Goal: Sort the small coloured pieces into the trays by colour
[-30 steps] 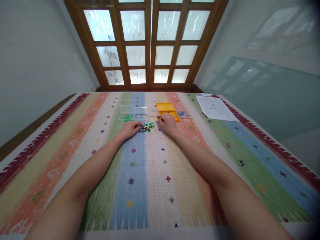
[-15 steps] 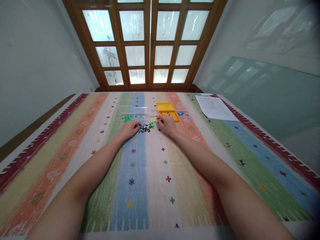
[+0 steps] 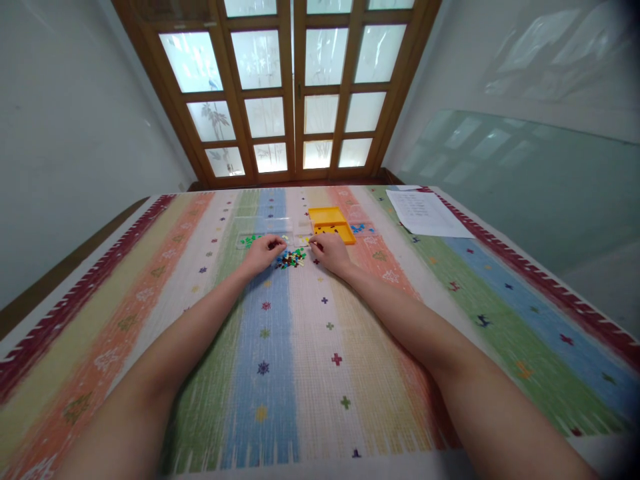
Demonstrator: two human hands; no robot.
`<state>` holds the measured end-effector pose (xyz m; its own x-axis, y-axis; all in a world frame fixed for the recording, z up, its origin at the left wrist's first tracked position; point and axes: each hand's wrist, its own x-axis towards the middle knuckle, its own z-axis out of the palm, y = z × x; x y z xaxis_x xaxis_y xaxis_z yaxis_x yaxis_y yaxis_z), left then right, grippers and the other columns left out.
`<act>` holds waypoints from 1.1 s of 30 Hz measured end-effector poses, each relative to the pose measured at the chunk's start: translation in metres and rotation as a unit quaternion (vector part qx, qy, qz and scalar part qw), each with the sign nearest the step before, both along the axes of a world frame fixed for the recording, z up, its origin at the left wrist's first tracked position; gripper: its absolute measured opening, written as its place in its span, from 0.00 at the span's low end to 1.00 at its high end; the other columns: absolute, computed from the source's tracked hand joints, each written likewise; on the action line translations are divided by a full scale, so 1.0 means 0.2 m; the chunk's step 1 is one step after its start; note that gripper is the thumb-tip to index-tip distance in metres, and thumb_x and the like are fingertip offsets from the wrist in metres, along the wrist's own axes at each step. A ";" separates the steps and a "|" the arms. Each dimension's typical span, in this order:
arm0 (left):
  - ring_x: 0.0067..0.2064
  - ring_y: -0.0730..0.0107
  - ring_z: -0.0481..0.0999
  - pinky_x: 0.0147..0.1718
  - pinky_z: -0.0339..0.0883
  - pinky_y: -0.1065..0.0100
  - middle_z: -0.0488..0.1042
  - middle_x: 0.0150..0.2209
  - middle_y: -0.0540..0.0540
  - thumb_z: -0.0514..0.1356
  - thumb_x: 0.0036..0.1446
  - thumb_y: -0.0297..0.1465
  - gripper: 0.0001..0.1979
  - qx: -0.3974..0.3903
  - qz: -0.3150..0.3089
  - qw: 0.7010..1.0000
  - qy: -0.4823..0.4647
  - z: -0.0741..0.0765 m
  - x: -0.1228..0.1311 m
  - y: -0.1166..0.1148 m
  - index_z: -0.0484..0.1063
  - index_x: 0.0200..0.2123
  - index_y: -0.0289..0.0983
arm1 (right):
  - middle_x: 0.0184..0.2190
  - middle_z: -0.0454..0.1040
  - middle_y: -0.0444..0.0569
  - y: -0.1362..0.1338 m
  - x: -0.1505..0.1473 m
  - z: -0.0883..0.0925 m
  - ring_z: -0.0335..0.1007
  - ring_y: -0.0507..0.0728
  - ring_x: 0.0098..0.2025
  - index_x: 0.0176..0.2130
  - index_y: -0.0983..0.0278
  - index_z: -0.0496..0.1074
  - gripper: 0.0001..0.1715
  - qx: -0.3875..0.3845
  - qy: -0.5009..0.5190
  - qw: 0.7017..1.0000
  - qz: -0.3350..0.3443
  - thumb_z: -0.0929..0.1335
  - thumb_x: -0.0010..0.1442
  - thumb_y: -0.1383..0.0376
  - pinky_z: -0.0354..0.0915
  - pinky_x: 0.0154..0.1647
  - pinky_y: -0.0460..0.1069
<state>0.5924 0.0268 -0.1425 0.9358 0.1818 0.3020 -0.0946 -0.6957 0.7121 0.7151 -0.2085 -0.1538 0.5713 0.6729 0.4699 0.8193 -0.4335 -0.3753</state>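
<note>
A small heap of tiny coloured pieces [image 3: 290,258] lies on the striped cloth between my two hands. My left hand [image 3: 263,253] rests at the heap's left edge, fingers curled, by a clear compartment tray [image 3: 265,227] that holds green pieces [image 3: 249,239]. My right hand [image 3: 330,251] sits at the heap's right edge with fingertips pinched together near some yellow pieces [image 3: 305,240]. What either hand holds is too small to make out.
An orange tray [image 3: 331,221] stands just beyond my right hand, with blue pieces [image 3: 358,228] beside it. A printed sheet of paper [image 3: 425,213] lies at the far right. Wooden glazed doors [image 3: 293,87] close the far end; walls flank both sides.
My left hand has shifted slightly forward towards the clear tray, and my right hand has edged left. The camera has tilted a little downward.
</note>
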 end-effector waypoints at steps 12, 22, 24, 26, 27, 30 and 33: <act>0.39 0.62 0.76 0.41 0.66 0.63 0.81 0.37 0.44 0.62 0.65 0.34 0.11 0.132 0.034 0.991 0.005 0.03 0.31 -0.18 0.83 0.44 0.38 | 0.41 0.83 0.52 -0.04 0.02 0.00 0.75 0.62 0.44 0.43 0.61 0.81 0.11 0.029 0.003 1.000 -0.009 0.67 0.69 0.65 0.61 0.48 0.55; 0.41 0.60 0.75 0.44 0.67 0.62 0.78 0.39 0.43 0.58 0.68 0.33 0.12 0.176 0.034 0.983 -0.038 0.04 0.11 -0.13 0.82 0.45 0.38 | 0.42 0.82 0.51 -0.03 0.01 -0.02 0.76 0.60 0.45 0.45 0.61 0.81 0.11 0.008 0.020 0.997 0.069 0.67 0.71 0.64 0.64 0.49 0.53; 0.41 0.61 0.75 0.44 0.67 0.63 0.77 0.40 0.43 0.58 0.68 0.33 0.12 0.184 0.030 0.982 -0.034 0.04 0.05 -0.09 0.81 0.45 0.39 | 0.42 0.82 0.52 -0.03 0.00 -0.03 0.76 0.60 0.46 0.45 0.61 0.81 0.11 -0.004 0.014 0.997 0.080 0.67 0.72 0.64 0.65 0.49 0.52; 0.41 0.61 0.75 0.44 0.67 0.63 0.77 0.40 0.44 0.58 0.68 0.33 0.12 0.191 0.019 0.981 -0.024 0.02 -0.01 -0.04 0.81 0.45 0.39 | 0.42 0.82 0.52 -0.02 0.00 -0.03 0.75 0.60 0.46 0.45 0.61 0.81 0.10 -0.013 0.005 0.996 0.092 0.67 0.72 0.65 0.65 0.49 0.52; 0.41 0.62 0.75 0.43 0.67 0.63 0.77 0.40 0.44 0.58 0.68 0.33 0.12 0.194 0.012 0.981 -0.017 0.01 -0.03 -0.01 0.82 0.44 0.40 | 0.42 0.82 0.52 -0.02 -0.01 -0.03 0.75 0.60 0.46 0.45 0.62 0.81 0.10 -0.014 0.002 0.995 0.097 0.68 0.71 0.65 0.65 0.48 0.52; 0.39 0.62 0.74 0.42 0.67 0.63 0.77 0.38 0.45 0.58 0.67 0.34 0.12 0.192 -0.016 0.981 0.011 -0.01 -0.08 0.05 0.82 0.42 0.40 | 0.42 0.82 0.52 -0.01 -0.01 -0.04 0.75 0.60 0.45 0.44 0.62 0.81 0.10 -0.008 0.001 0.995 0.100 0.68 0.71 0.65 0.65 0.48 0.52; 0.39 0.63 0.74 0.42 0.67 0.63 0.77 0.37 0.46 0.59 0.66 0.33 0.11 0.184 -0.047 0.981 0.031 -0.02 -0.10 0.09 0.82 0.43 0.40 | 0.42 0.82 0.52 -0.01 -0.01 -0.03 0.76 0.60 0.46 0.44 0.61 0.81 0.09 -0.009 0.006 0.996 0.093 0.68 0.71 0.66 0.66 0.49 0.53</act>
<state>0.5717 0.0444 -0.1456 0.9617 -0.0168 0.2737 -0.1352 -0.8974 0.4201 0.7140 -0.2099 -0.1607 0.4409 0.7758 0.4514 0.8817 -0.2803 -0.3795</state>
